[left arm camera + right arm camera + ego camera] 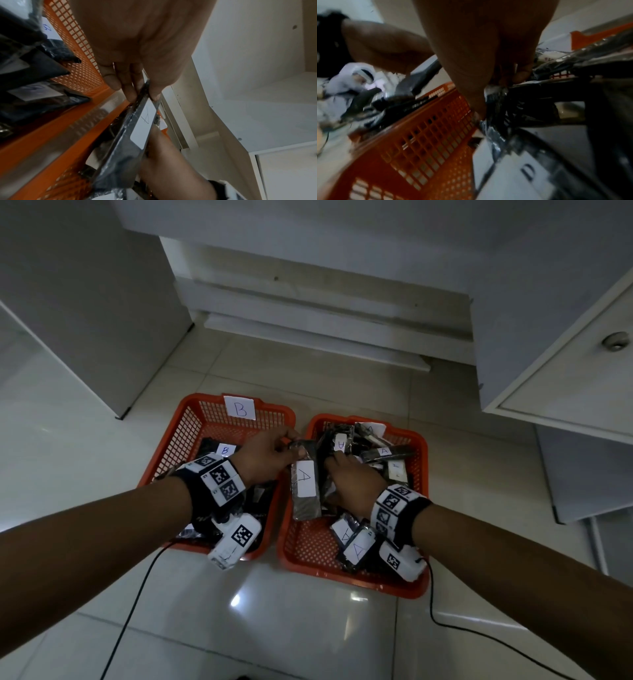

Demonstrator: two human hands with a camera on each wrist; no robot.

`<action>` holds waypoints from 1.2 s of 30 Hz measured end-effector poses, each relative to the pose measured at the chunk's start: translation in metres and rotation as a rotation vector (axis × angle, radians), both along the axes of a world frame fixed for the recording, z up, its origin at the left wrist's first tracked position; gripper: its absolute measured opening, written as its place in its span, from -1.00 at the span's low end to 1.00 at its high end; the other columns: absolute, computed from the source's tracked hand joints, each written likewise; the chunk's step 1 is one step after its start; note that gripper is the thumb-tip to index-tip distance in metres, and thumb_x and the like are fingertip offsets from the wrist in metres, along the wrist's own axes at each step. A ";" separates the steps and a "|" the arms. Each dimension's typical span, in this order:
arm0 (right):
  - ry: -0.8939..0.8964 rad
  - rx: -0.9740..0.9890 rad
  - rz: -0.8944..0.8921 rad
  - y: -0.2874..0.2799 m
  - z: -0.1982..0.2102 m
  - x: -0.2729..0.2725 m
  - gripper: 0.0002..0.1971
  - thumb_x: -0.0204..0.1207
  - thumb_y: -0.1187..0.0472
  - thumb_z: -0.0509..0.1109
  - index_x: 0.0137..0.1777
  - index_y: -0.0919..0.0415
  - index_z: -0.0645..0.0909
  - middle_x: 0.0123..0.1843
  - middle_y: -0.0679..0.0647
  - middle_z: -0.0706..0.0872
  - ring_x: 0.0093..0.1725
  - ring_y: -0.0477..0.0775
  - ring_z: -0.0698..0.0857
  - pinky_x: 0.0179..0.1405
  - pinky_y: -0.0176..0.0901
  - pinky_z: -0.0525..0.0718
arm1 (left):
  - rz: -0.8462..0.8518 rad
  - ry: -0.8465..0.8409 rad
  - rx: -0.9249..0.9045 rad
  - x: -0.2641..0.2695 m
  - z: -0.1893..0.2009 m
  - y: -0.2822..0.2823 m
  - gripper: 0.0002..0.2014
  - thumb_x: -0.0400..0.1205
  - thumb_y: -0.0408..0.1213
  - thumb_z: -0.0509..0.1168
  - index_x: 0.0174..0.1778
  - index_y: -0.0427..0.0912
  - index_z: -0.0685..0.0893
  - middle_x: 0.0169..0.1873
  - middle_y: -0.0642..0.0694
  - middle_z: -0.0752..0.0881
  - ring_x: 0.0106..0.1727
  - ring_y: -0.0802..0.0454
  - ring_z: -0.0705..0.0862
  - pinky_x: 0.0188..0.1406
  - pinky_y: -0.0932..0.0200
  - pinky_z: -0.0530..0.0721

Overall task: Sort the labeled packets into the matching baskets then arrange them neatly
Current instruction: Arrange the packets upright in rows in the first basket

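Our left hand (270,455) pinches the A packet (305,487) by its top; the right hand (352,484), grip unclear, should clear room in the right basket (419,460) first.

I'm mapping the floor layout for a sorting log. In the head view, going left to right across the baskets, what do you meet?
Basket labeled B → left hand → packet labeled A held by it → right hand → right basket, with A packets inside.
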State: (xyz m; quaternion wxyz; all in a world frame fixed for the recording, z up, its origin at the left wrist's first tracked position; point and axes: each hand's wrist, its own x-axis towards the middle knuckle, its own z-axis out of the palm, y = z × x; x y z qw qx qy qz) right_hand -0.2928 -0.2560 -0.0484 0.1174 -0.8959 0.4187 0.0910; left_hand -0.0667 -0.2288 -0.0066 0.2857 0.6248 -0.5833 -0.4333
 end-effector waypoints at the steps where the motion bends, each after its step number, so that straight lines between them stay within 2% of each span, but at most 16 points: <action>1: -0.066 0.069 -0.038 -0.003 0.002 -0.002 -0.40 0.58 0.05 0.56 0.53 0.23 0.46 0.43 0.22 0.55 0.38 0.30 0.57 0.12 0.09 0.63 | 0.011 -0.009 -0.012 0.002 -0.002 -0.001 -0.87 0.69 -0.18 0.46 0.10 -0.05 0.70 -0.06 -0.11 0.83 -0.06 0.01 0.81 -0.16 0.21 0.72; 4: -0.224 0.249 -0.127 -0.010 0.018 -0.009 -0.65 0.65 0.06 0.52 0.31 0.18 0.54 0.29 0.16 0.63 0.29 0.25 0.62 0.12 -0.01 0.58 | 0.046 -0.040 -0.036 0.008 -0.003 -0.003 -0.91 0.68 -0.18 0.46 0.06 -0.04 0.71 -0.07 -0.04 0.83 -0.03 0.03 0.81 -0.06 0.12 0.71; 7: -0.336 0.407 -0.271 -0.015 0.034 -0.025 -0.71 0.63 0.09 0.57 0.19 0.08 0.53 0.02 -0.02 0.71 -0.08 0.06 0.73 -0.32 -0.24 0.58 | 0.081 -0.097 -0.072 0.016 -0.003 -0.007 -0.92 0.68 -0.14 0.46 -0.01 0.04 0.67 -0.08 -0.02 0.81 -0.02 0.01 0.79 0.04 0.01 0.75; 8: -0.364 0.446 -0.327 -0.016 0.039 -0.033 -0.70 0.63 0.10 0.57 0.23 0.07 0.54 -0.01 -0.03 0.72 -0.19 0.00 0.72 -0.44 -0.31 0.58 | 0.093 -0.113 -0.077 0.017 -0.002 -0.007 -0.91 0.68 -0.13 0.45 0.00 0.03 0.66 -0.08 -0.02 0.81 -0.02 0.01 0.79 0.05 0.00 0.74; 9: -0.400 0.469 -0.374 -0.017 0.041 -0.041 -0.69 0.63 0.10 0.57 0.26 0.04 0.55 0.02 -0.03 0.75 -0.24 -0.02 0.73 -0.47 -0.29 0.63 | 0.107 -0.122 -0.079 0.018 -0.001 -0.008 -0.90 0.68 -0.12 0.45 0.02 0.01 0.66 -0.07 -0.02 0.80 -0.02 0.01 0.78 0.04 0.00 0.73; 11: -0.497 0.473 -0.464 -0.021 0.045 -0.057 -0.67 0.61 0.10 0.60 0.29 -0.01 0.60 0.10 -0.01 0.79 -0.12 0.08 0.83 -0.22 -0.03 0.85 | 0.119 -0.132 -0.076 0.020 -0.001 -0.009 -0.89 0.67 -0.11 0.46 0.02 0.01 0.67 -0.08 -0.02 0.80 -0.03 0.00 0.78 0.04 0.00 0.74; 12: -0.559 0.482 -0.521 -0.022 0.048 -0.065 -0.66 0.59 0.14 0.61 0.30 -0.01 0.62 0.13 0.01 0.80 -0.05 0.12 0.86 -0.09 0.05 0.88 | 0.112 -0.136 -0.068 0.020 -0.001 -0.009 -0.88 0.66 -0.09 0.46 0.02 0.01 0.68 -0.08 -0.01 0.81 -0.03 0.01 0.78 0.04 0.00 0.74; 14: -0.676 0.519 -0.616 -0.025 0.055 -0.080 -0.66 0.56 0.26 0.61 0.28 0.05 0.66 0.15 0.10 0.82 -0.02 0.14 0.88 0.00 0.04 0.87 | 0.079 -0.136 -0.060 0.019 -0.002 -0.008 -0.86 0.65 -0.07 0.46 0.03 0.01 0.71 -0.08 0.02 0.81 -0.03 0.06 0.78 0.03 0.03 0.75; 16: -0.735 0.545 -0.662 -0.028 0.062 -0.096 -0.70 0.55 0.31 0.60 0.23 0.10 0.68 0.15 0.16 0.85 -0.04 0.13 0.89 0.01 0.01 0.87 | 0.026 -0.132 -0.038 0.012 0.000 -0.006 -0.87 0.67 -0.13 0.47 0.07 -0.05 0.73 -0.10 0.03 0.80 -0.08 0.14 0.76 -0.09 0.23 0.71; 18: -0.741 0.558 -0.696 -0.031 0.068 -0.111 -0.73 0.55 0.34 0.58 0.21 0.17 0.68 0.13 0.19 0.85 -0.03 0.16 0.90 -0.06 -0.04 0.87 | -0.027 -0.148 -0.010 0.004 0.002 -0.002 -0.85 0.67 -0.14 0.47 0.10 -0.05 0.73 -0.10 0.05 0.79 -0.09 0.16 0.75 -0.18 0.36 0.66; 22: -0.670 0.469 -0.719 -0.035 0.066 -0.131 -0.83 0.55 0.34 0.59 0.10 0.30 0.74 0.06 0.23 0.87 -0.02 0.16 0.87 -0.17 -0.18 0.81 | -0.208 -0.227 0.028 -0.012 0.000 0.005 -0.77 0.64 0.03 0.48 0.17 0.11 0.74 0.00 0.17 0.78 0.02 0.22 0.75 0.01 0.16 0.75; 24: -0.637 0.490 -0.720 -0.033 0.063 -0.132 -0.86 0.59 0.38 0.54 0.12 0.34 0.77 0.08 0.29 0.86 -0.09 0.09 0.84 -0.26 -0.28 0.78 | -0.311 -0.333 0.023 -0.024 0.002 0.008 -0.78 0.67 0.01 0.44 0.21 0.12 0.71 -0.01 0.18 0.76 -0.02 0.25 0.71 -0.09 0.26 0.65; 29: -0.574 0.466 -0.668 -0.030 0.062 -0.130 -0.90 0.61 0.31 0.50 0.08 0.19 0.79 0.06 0.11 0.85 0.01 0.11 0.86 -0.12 -0.09 0.83 | -0.526 -0.571 0.006 -0.051 -0.002 0.017 -0.76 0.69 -0.10 0.42 0.25 0.00 0.64 -0.09 0.17 0.67 -0.09 0.15 0.67 -0.24 0.27 0.54; 32: -0.548 0.455 -0.653 -0.031 0.063 -0.131 -0.90 0.60 0.28 0.51 0.06 0.13 0.80 0.06 0.07 0.85 0.06 0.12 0.85 0.06 0.07 0.84 | -0.558 -0.569 0.060 -0.055 -0.011 0.020 -0.79 0.70 -0.13 0.41 0.23 -0.02 0.63 -0.11 0.15 0.64 -0.08 0.11 0.66 -0.31 0.30 0.44; 34: -0.517 0.444 -0.624 -0.030 0.064 -0.131 -0.91 0.61 0.25 0.50 0.04 0.09 0.80 0.05 0.06 0.85 0.07 0.14 0.85 0.10 0.08 0.81 | -0.568 -0.593 0.056 -0.056 -0.012 0.020 -0.78 0.71 -0.13 0.39 0.25 -0.03 0.64 -0.08 0.11 0.66 -0.02 0.05 0.69 -0.29 0.28 0.46; 36: -0.387 0.329 -0.547 -0.028 0.066 -0.129 -0.87 0.60 0.14 0.50 0.12 0.06 0.79 0.08 0.02 0.77 0.13 0.15 0.78 0.12 0.00 0.75 | -0.583 -0.687 0.005 -0.056 -0.009 0.020 -0.75 0.72 -0.10 0.35 0.30 -0.04 0.64 0.05 -0.03 0.74 0.13 -0.03 0.68 -0.14 0.17 0.53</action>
